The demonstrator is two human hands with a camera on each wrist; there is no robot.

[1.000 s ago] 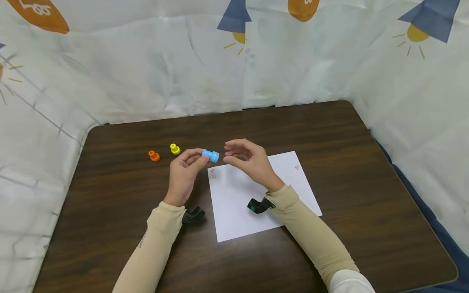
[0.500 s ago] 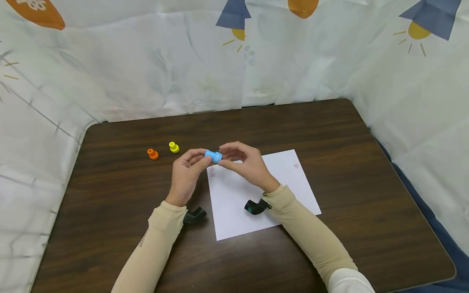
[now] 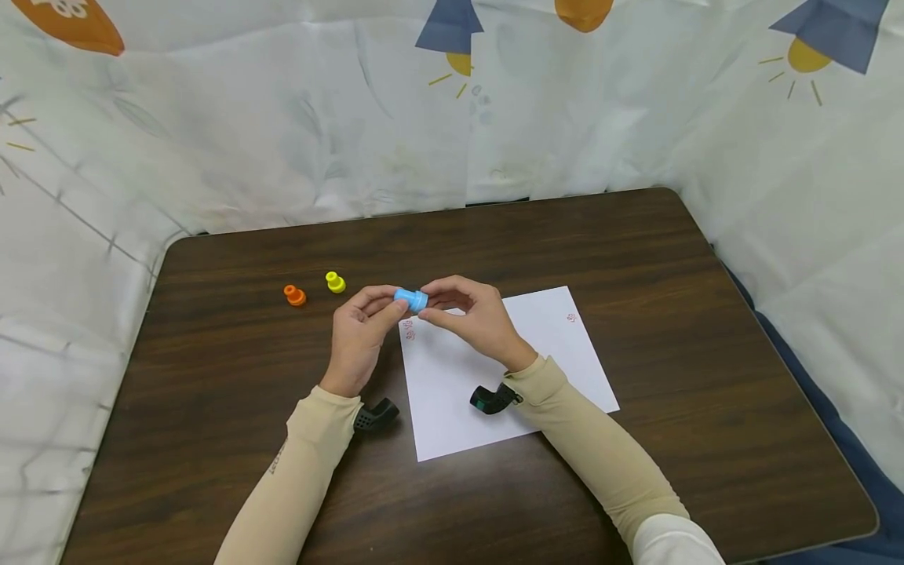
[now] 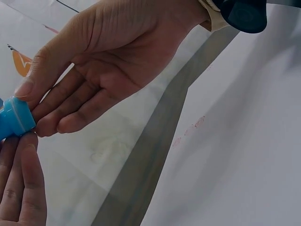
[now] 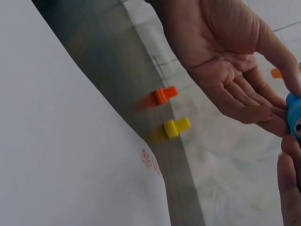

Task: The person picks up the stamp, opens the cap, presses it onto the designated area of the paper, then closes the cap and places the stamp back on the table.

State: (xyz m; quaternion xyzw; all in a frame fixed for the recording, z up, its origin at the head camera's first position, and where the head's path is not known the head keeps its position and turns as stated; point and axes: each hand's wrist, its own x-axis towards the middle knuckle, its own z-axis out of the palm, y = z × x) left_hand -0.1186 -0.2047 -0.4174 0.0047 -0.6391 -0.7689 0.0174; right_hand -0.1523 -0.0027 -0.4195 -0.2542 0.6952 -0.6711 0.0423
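A small blue toy stamp (image 3: pixel 411 300) is held sideways above the table, near the paper's top left corner. My left hand (image 3: pixel 359 337) pinches its narrower end between thumb and fingers. At the wider end, my right hand (image 3: pixel 480 318) has thumb and fingertips on the rim. In the left wrist view the right hand (image 4: pixel 108 61) reaches across to the stamp (image 4: pixel 16 117), with left fingers below. The right wrist view shows the left hand (image 5: pixel 225 61) holding the stamp (image 5: pixel 294 115), whose dark-patterned round face is partly visible at the frame's edge.
An orange stamp (image 3: pixel 294 296) and a yellow stamp (image 3: pixel 335 282) stand on the brown table (image 3: pixel 212 377), left of the hands. White paper (image 3: pixel 459 400) with small red marks in its top corners lies under the right forearm. White printed cloth (image 3: pixel 297 118) hangs behind the table.
My right hand has moved left, from apart to touching the blue stamp's wider end. The left hand has shifted slightly right with the stamp. Over the last half second little has moved.
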